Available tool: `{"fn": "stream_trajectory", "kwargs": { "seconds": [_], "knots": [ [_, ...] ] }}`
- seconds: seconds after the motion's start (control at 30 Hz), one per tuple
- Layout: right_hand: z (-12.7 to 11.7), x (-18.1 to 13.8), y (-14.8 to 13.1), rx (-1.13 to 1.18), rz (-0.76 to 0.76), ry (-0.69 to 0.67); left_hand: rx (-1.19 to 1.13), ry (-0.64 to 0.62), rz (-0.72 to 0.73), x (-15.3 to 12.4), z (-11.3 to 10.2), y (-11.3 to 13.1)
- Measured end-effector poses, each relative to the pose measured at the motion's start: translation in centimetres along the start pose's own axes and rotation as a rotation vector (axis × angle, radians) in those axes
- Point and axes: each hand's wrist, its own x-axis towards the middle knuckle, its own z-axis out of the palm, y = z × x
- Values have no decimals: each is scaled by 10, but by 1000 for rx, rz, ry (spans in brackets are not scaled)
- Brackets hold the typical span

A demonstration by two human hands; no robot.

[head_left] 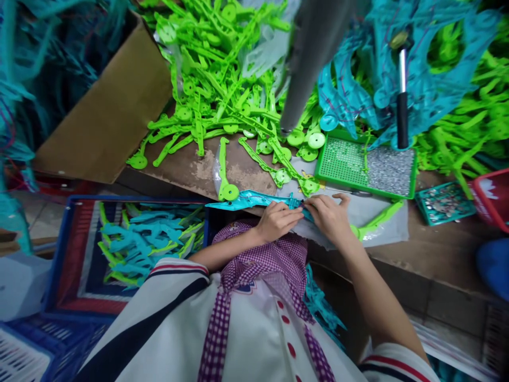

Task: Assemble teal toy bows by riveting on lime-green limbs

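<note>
A long light-blue plastic part (254,199) lies along the front edge of the bench, its pointed end to the left. My left hand (278,220) has its fingers closed on its right portion. Close beside it, my right hand (329,217) bends thumb and fingertips together at the same blue part; any small piece between them is too small to make out. Just behind the blue part's left half rests a green plastic part (223,170) with a round end. Another green part (377,220) lies right of my right hand.
Heaped green parts (222,79) cover the back. A green tray (338,154) holds small metal pieces; a hammer (402,106) rests above it. A teal tray (425,204) stands right. A dark column (314,58) hangs overhead. Left are a cardboard box (107,101) and a filled crate (59,254).
</note>
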Motion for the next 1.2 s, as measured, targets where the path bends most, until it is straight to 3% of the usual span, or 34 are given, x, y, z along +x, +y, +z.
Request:
{"fn": "stream_trajectory", "kwargs": {
  "seconds": [0.17,0.3,0.4,0.6,0.77,0.9,1.2],
  "knots": [
    [-18,6,-7,-175,-98,-109,9,-33,9,0,-1,1],
    [-33,22,-17,-282,-173,-251,24,-166,-15,2,-4,3],
    [-31,23,-20,-257,-165,-290,40,-269,-18,5,-8,7],
    [-10,-8,-9,100,161,-120,72,-420,-58,11,-22,16],
    [-3,-1,-8,201,363,-165,82,-564,-61,19,-38,22],
    [-2,10,-4,164,331,-230,26,-600,-89,35,-42,16],
    [7,-2,-5,170,266,-95,-187,-612,-30,85,-20,-26]
  ]
}}
